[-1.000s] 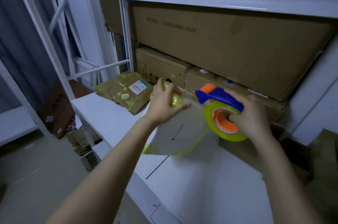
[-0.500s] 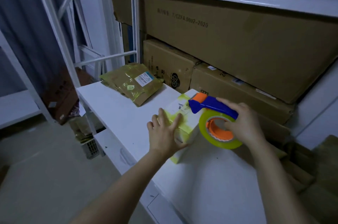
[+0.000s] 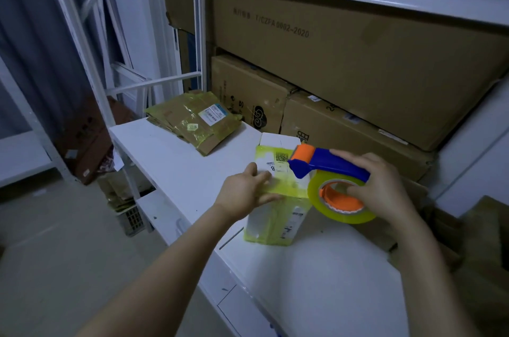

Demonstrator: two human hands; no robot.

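A small white box (image 3: 278, 215) wrapped in yellow-green tape stands on the white table (image 3: 316, 281). Its far flap stands up, open. My left hand (image 3: 248, 193) lies on the box's near top edge with the fingers fairly straight, pressing it down. My right hand (image 3: 382, 188) grips a tape dispenser (image 3: 327, 166) with a blue handle, an orange head and a roll of yellowish clear tape (image 3: 341, 212). The dispenser's orange head rests over the top of the box, by a printed label.
A flat stack of taped brown cardboard (image 3: 192, 122) with a label lies at the table's far left. Large cardboard boxes (image 3: 344, 61) fill the white shelving behind the table. More cardboard (image 3: 451, 232) lies to the right. Left of the table are a floor and a white rack (image 3: 91, 61).
The box came down from my raised left hand and now stands on the table. My left hand flattened onto its top. The dispenser's head moved over the box.
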